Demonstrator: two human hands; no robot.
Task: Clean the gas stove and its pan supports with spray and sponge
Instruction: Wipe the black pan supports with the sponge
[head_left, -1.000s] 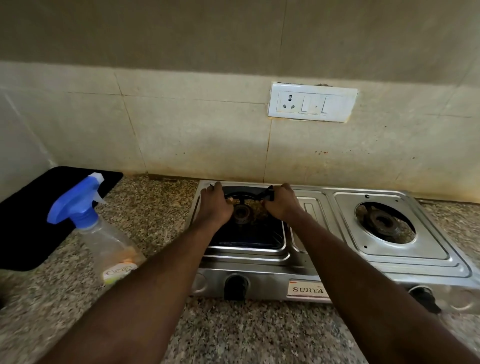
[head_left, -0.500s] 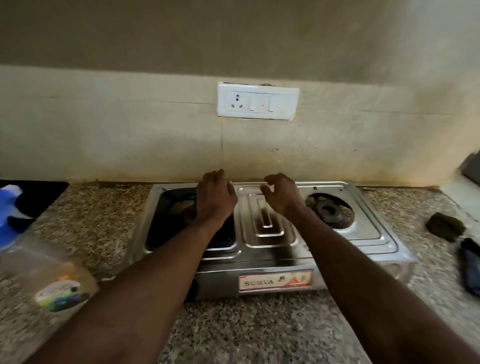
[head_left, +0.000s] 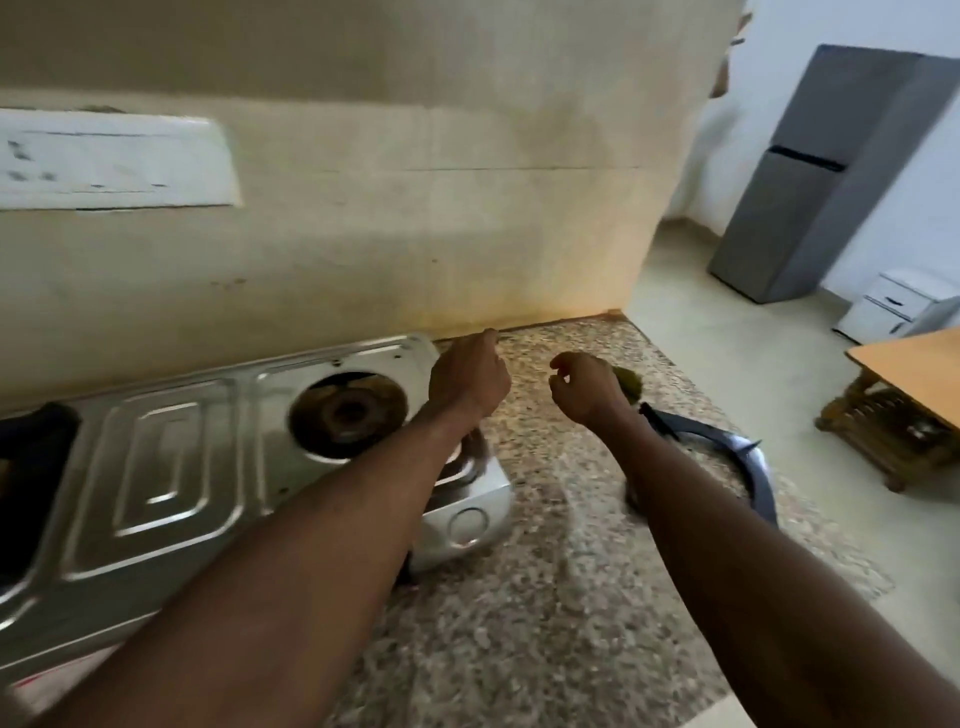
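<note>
Both hovering: left hand (head_left: 470, 379), right hand (head_left: 584, 387); stove (head_left: 171, 457) lengthwise along wall (head_left: 363, 234).

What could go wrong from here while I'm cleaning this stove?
The pan support lies near the counter's right edge, and the right forearm crosses over it. A move toward the sponge just beyond the right hand could knock it to the floor. The burner is uncovered, so spray may get into it.
</note>
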